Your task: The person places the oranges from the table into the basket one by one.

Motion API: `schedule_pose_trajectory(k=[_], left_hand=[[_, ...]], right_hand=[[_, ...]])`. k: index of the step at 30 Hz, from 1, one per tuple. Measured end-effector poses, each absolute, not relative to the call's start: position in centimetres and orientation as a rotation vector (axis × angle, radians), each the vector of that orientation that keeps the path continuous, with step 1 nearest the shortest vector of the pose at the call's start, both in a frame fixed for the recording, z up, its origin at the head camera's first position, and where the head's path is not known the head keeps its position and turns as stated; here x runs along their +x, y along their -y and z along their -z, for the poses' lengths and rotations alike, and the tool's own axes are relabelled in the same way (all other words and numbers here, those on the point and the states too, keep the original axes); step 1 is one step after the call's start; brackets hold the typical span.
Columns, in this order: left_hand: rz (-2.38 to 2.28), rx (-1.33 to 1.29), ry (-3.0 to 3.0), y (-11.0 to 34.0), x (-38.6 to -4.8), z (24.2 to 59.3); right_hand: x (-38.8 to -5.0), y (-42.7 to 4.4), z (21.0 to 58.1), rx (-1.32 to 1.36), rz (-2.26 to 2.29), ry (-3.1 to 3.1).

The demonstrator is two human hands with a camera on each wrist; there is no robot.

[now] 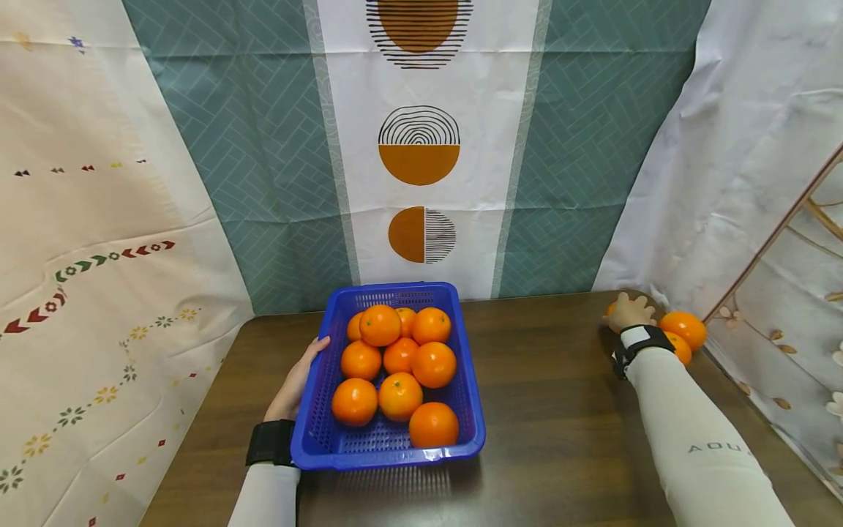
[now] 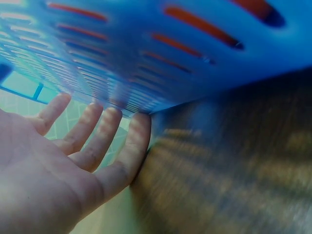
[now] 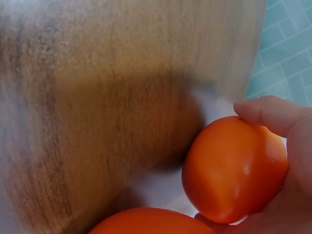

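Observation:
A blue plastic basket (image 1: 470,395) with perforated walls holds several oranges (image 1: 435,364). Along its left side lies my left hand (image 1: 296,384); in the left wrist view the hand's nearly straight fingers (image 2: 139,134) touch the slotted outer wall. Far off at the table's back right corner, my right hand (image 1: 630,313) grips an orange (image 3: 234,170), with the thumb (image 3: 263,112) over one side and the palm against another. Part of that orange is covered by the hand. Another orange (image 3: 151,223) sits close by, at the bottom of the right wrist view.
Two more oranges (image 1: 685,329) lie beside the right wrist, against the white floral curtain (image 1: 757,278). The dark wooden table (image 1: 540,410) stretches between basket and right arm. A patterned cloth (image 1: 421,278) hangs along the back edge.

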State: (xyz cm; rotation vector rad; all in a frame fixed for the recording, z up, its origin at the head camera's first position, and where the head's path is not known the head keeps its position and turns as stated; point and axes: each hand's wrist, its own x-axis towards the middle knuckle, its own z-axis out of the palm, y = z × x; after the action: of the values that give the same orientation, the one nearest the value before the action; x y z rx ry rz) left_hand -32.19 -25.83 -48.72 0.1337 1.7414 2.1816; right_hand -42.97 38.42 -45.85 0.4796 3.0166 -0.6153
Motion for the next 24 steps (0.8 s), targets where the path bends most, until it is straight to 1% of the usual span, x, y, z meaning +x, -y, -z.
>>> schedule_pose_trajectory(k=[7, 13, 17, 24], left_hand=[[-2.167, 0.135, -1.783, 25.8, -32.2, 48.6], [-2.174, 0.130, -1.737, 25.6, -32.3, 48.5], [-2.171, 0.126, -1.734, 25.5, -32.3, 48.6], [-2.170, 0.120, -1.747, 25.5, -32.3, 48.5]], right_hand=[[-43.0, -38.6, 46.2, 0.489, 0.616, -3.046], [-42.3, -38.9, 45.9, 0.387, 0.644, -3.108], [-42.0, -38.7, 45.4, 0.297, 0.749, -3.149], [-42.2, -37.6, 44.5, 0.188, 0.906, -3.140]])
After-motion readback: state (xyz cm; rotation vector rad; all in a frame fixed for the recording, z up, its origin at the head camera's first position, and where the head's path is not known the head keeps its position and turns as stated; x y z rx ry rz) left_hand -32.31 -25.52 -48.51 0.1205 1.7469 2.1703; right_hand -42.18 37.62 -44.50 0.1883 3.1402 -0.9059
